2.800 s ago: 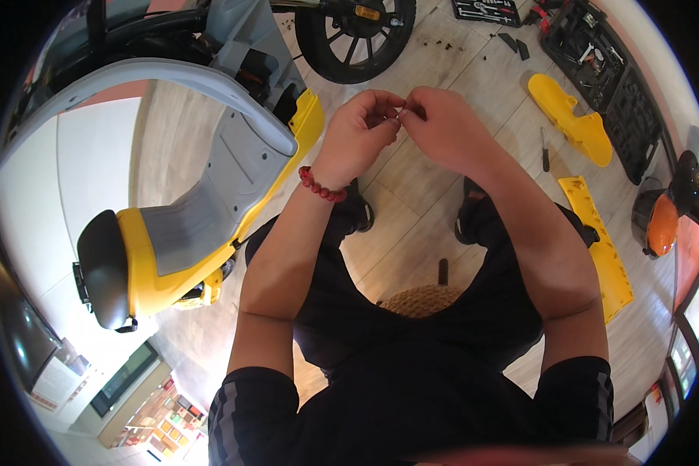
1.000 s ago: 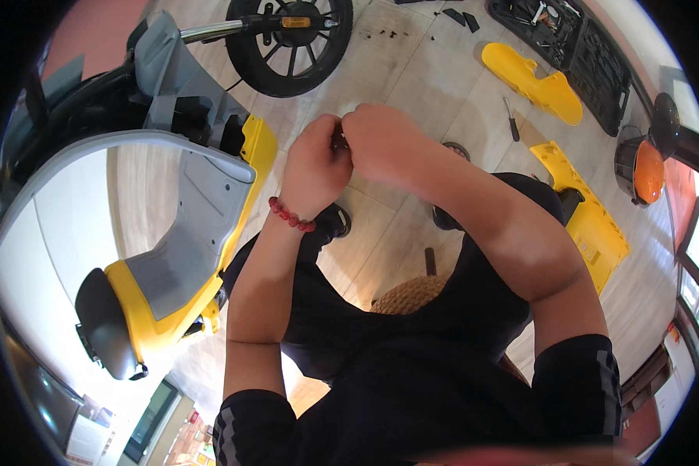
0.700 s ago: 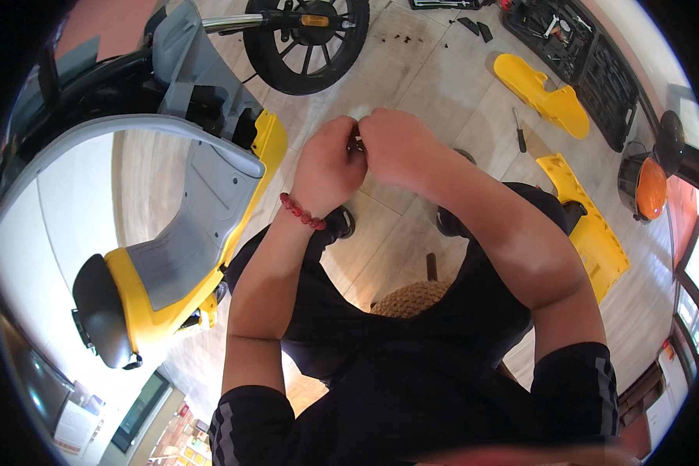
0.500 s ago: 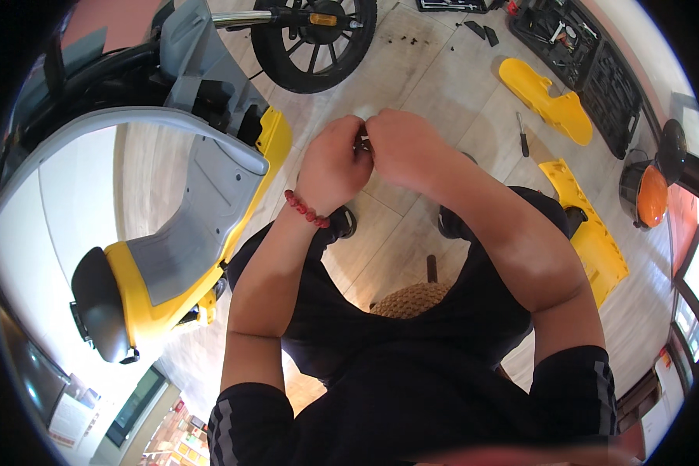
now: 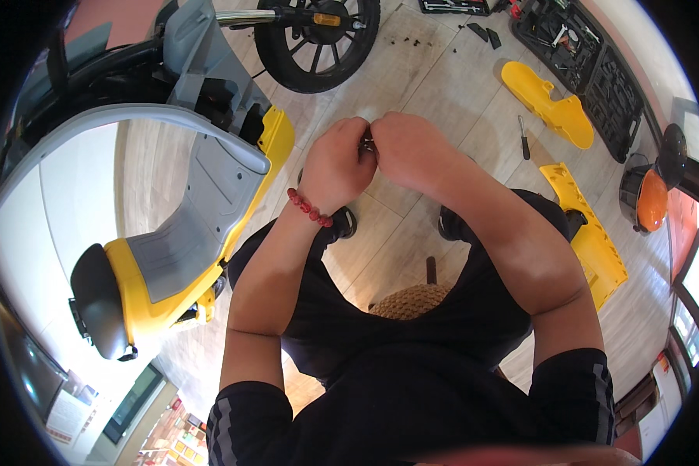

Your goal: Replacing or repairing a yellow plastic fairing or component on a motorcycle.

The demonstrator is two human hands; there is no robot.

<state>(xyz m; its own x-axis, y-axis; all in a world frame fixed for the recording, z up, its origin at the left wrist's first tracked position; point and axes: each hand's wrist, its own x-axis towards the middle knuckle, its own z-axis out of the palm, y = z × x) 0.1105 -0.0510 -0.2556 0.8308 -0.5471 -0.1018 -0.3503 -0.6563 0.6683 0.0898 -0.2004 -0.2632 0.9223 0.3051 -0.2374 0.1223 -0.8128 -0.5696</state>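
My left hand (image 5: 339, 161), with a red bead bracelet (image 5: 309, 208) on its wrist, is closed and held out over the floor. Against it presses my right hand (image 5: 408, 147), its fingers curled inward. Between the two sits a small dark piece with a metallic glint (image 5: 366, 144), mostly covered by the fingers, so its kind does not show. To the left stands a yellow and grey scooter (image 5: 198, 225) with a black seat (image 5: 99, 303). Its front wheel (image 5: 317, 45) lies beyond my hands.
On the right floor are a yellow curved panel (image 5: 547, 105), a screwdriver (image 5: 524, 138), another yellow panel (image 5: 590, 241) and an opened black tool case (image 5: 606, 101). Small dark screws (image 5: 416, 42) are scattered past the wheel. A black-and-orange helmet (image 5: 649, 200) rests farther right. I sit on a woven stool (image 5: 410, 301).
Both hands stay together in nearly the same place, with only slight finger movement. The whole view has shifted a few pixels.
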